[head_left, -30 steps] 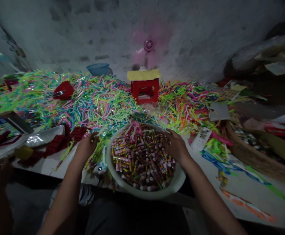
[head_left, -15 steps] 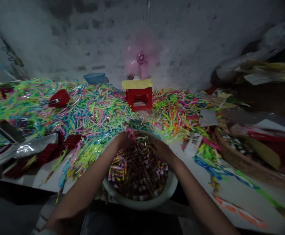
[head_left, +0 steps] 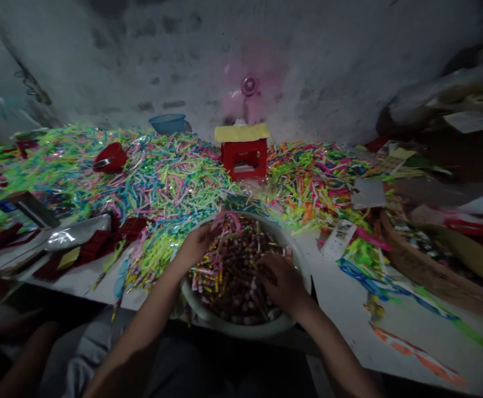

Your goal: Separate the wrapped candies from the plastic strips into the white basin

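A pale round basin (head_left: 245, 331) in front of me is heaped with small printed sticks (head_left: 237, 276), white-tipped, with yellow and pink bands. Over its left rim, my left hand (head_left: 197, 243) is closed on a pink strip (head_left: 229, 222) that dangles from the fingers above the sticks. My right hand (head_left: 282, 282) reaches in from the right side, its fingers bent down among the sticks. Dim light and blur hide what lies between those fingertips.
Piles of coloured strips (head_left: 175, 177) cover the table's back. Behind the basin stands a red stool (head_left: 245, 176) with a pink fan (head_left: 249, 85) above. A metal scoop (head_left: 79, 232) lies left, a woven basket (head_left: 415, 271) right. Another person's arm (head_left: 29, 359) shows at lower left.
The view has shifted slightly, so everything sits further right. My right hand has come lower and nearer into the basin. The pink strip now hangs more spread out beside my left hand.
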The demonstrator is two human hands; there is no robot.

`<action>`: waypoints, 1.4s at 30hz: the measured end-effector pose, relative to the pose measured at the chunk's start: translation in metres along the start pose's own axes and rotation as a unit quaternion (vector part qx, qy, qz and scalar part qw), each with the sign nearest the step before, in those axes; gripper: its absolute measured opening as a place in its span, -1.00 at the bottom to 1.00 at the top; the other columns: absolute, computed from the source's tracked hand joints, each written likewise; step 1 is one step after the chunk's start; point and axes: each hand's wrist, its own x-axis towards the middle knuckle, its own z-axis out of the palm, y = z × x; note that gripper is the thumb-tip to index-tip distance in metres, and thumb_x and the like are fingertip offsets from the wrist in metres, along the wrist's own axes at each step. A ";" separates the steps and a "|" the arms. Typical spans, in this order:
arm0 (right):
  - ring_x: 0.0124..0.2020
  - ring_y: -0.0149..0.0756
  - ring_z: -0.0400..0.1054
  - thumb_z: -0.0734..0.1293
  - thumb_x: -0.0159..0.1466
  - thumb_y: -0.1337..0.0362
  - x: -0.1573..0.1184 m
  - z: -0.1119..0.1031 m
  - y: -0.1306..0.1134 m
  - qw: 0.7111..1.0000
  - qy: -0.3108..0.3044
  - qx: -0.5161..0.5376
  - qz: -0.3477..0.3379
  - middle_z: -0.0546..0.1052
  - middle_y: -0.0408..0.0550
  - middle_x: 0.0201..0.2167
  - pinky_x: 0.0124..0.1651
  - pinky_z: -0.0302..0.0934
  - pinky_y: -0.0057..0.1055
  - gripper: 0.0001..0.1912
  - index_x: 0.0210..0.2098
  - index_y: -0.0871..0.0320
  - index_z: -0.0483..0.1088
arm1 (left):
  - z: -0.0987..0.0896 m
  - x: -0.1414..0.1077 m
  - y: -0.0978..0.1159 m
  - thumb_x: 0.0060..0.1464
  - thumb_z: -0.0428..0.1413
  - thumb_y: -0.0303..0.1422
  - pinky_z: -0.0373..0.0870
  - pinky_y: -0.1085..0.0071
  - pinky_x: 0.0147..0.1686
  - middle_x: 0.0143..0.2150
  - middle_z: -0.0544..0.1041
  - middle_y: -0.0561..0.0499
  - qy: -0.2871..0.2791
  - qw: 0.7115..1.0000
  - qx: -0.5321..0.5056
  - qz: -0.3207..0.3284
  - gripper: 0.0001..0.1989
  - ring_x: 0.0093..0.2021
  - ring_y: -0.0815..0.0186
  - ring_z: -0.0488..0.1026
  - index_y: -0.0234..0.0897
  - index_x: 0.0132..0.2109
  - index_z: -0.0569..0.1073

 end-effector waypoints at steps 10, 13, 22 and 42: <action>-0.17 -0.22 0.46 0.14 0.34 0.11 -0.030 0.019 -0.041 0.986 0.052 0.122 0.105 0.56 -0.02 -0.20 -0.13 0.33 -0.32 -0.72 -0.10 0.08 0.37 | 0.028 -0.077 0.001 -0.01 0.17 -0.01 0.21 0.52 -0.50 -0.43 0.49 0.05 0.040 0.964 -0.223 -0.141 -0.61 -0.46 0.38 0.33 -0.26 -0.26 0.55; -0.12 -0.20 0.46 0.22 0.29 0.12 -0.032 0.020 -0.045 0.983 0.055 0.138 0.111 0.57 -0.02 -0.16 -0.06 0.32 -0.31 -0.73 -0.08 0.07 0.39 | 0.039 -0.082 -0.002 -0.11 0.26 -0.04 0.15 0.54 -0.59 -0.52 0.44 0.09 0.037 0.936 -0.299 -0.184 -0.61 -0.57 0.45 0.26 -0.30 -0.31 0.53; -0.22 -0.22 0.46 0.14 0.34 0.06 -0.034 0.012 -0.043 0.979 0.032 0.155 0.131 0.58 -0.03 -0.29 -0.17 0.32 -0.34 -0.68 -0.25 0.09 0.44 | 0.048 -0.079 0.009 -0.25 0.38 -0.30 0.43 0.48 -0.42 -0.28 0.60 -0.02 0.044 0.897 -0.384 -0.213 -0.50 -0.38 0.30 0.53 -0.26 -0.11 0.43; -0.18 -0.17 0.49 0.25 0.32 0.13 -0.042 0.033 -0.034 0.994 0.095 -0.038 0.026 0.59 -0.02 -0.25 -0.14 0.36 -0.27 -0.75 -0.15 0.10 0.48 | 0.049 -0.082 0.004 -0.22 0.35 -0.29 0.48 0.42 -0.35 -0.26 0.61 -0.09 0.045 0.911 -0.355 -0.206 -0.59 -0.35 0.27 0.54 -0.36 -0.19 0.49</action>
